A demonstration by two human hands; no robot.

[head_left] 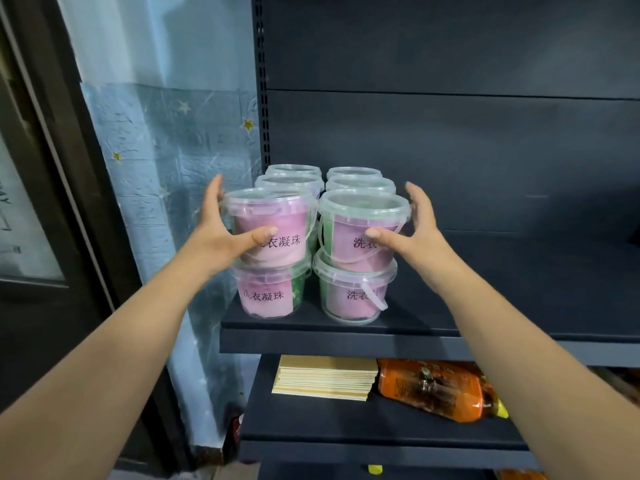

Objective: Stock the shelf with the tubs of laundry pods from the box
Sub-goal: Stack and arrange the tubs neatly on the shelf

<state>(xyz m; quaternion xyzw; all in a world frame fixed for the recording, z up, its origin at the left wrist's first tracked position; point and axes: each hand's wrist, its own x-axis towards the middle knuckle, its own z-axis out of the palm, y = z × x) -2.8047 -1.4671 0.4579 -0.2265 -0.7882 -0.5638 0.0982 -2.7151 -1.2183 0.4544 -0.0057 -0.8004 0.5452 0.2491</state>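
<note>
Several clear tubs of pink and green laundry pods stand stacked two high on the dark shelf (485,327), in two columns at its left end. My left hand (221,237) grips the top front left tub (273,223), thumb across its label and fingers round its left side. My right hand (412,233) is at the top front right tub (360,223): thumb on the label, fingers spread beside the rim, apparently just off it. Each of these tubs rests on a lower tub (270,292) (353,292). More tubs (360,183) stand behind. The box is out of view.
The shelf to the right of the tubs is bare dark metal. The shelf below holds a stack of pale boards (325,377) and an orange packet (436,389). A slotted upright (263,98) and a blue starred wall (173,150) lie to the left.
</note>
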